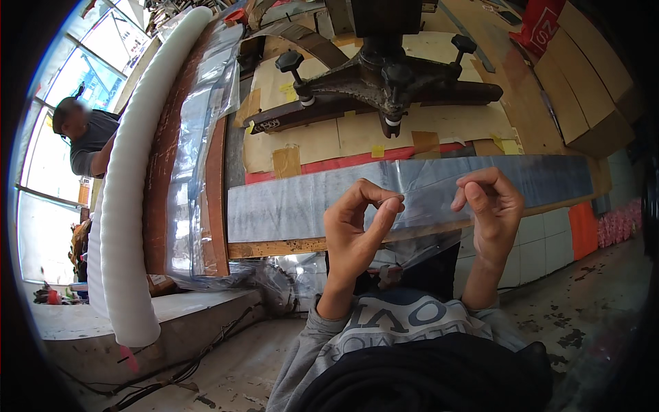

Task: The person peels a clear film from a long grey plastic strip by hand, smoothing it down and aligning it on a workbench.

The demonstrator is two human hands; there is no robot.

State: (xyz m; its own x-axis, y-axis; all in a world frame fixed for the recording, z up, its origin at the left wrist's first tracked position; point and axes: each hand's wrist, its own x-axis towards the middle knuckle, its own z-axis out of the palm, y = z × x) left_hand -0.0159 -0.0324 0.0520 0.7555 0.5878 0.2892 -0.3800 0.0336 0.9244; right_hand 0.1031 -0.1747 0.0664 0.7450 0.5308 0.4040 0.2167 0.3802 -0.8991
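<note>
My left hand (355,223) is raised over the front edge of the workbench, thumb and forefinger pinched together. A short way to its right, my right hand (489,206) is curled with its fingertips turned inward. Between the two pinches stretches a thin sheet of clear plastic film (427,248), which sags below the bench edge. It is so transparent that its outline is hard to follow. Under both hands lies a long strip of grey-blue film-covered surface (288,209) along the bench front.
A black cast-metal machine base (391,89) with knobs stands at the bench's middle. A white foam roll (127,206) and plastic-covered brown boards (185,199) lie to the left. Cardboard boxes (583,82) are at right. Another person (89,141) is at far left.
</note>
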